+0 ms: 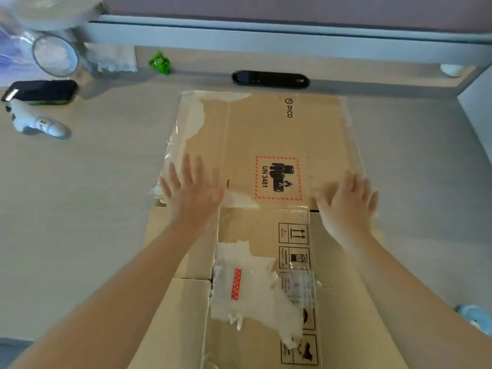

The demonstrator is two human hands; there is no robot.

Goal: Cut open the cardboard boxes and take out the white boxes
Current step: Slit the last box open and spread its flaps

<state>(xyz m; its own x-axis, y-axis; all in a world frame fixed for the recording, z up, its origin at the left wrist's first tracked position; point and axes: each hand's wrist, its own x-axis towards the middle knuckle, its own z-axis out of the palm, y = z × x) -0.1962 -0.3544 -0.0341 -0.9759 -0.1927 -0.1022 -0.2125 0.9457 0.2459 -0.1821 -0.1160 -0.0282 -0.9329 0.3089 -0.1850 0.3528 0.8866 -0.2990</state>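
Observation:
A brown cardboard box (269,134) with a PICO logo and a UN 3481 battery label lies on the light table, taped with clear tape and bearing torn white label scraps. Its near face (255,275) carries handling symbols and a red strip. My left hand (189,187) lies flat with straight, spread fingers on the box's top near its left edge. My right hand (348,201) rests with relaxed fingers at the top's right edge. Neither holds anything. No white box and no cutter are in view.
At the far left lie a white controller (34,121) and a black case (40,91). A clear roll (56,54) and a green wrapper (159,62) sit at the back, a black cable slot (270,79) behind the box. A blue-white object (476,319) lies at right.

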